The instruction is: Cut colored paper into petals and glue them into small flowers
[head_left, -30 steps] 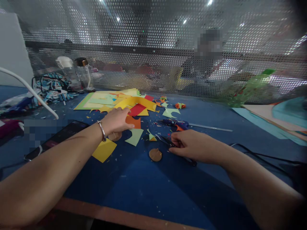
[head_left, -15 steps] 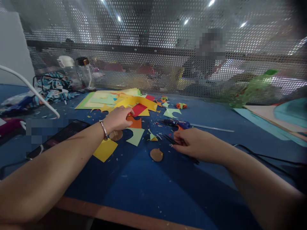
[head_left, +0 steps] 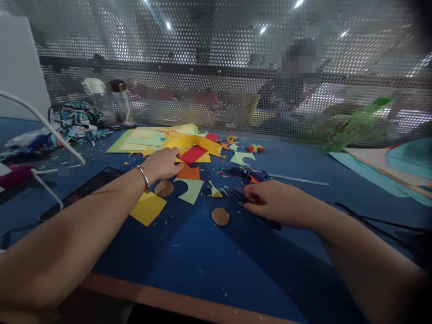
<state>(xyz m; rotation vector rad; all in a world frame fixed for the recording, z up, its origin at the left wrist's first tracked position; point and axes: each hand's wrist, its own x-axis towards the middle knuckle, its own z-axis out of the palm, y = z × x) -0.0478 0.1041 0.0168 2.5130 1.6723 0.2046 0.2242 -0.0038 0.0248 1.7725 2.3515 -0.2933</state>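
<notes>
Ahead: blue tabletop (head_left: 192,256), perforated screen (head_left: 216,101).

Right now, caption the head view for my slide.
Left hand at a red rectangular paper, right hand around slim black scissors, over a blue tabletop.

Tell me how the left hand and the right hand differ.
The left hand is at the red paper, while the right hand holds dark scissors. The left hand's thumb and fingertips are apart; the right hand's fingers are curled. A silver bracelet circles the left wrist; the right wrist is bare. Both hands are over the blue table.
</notes>
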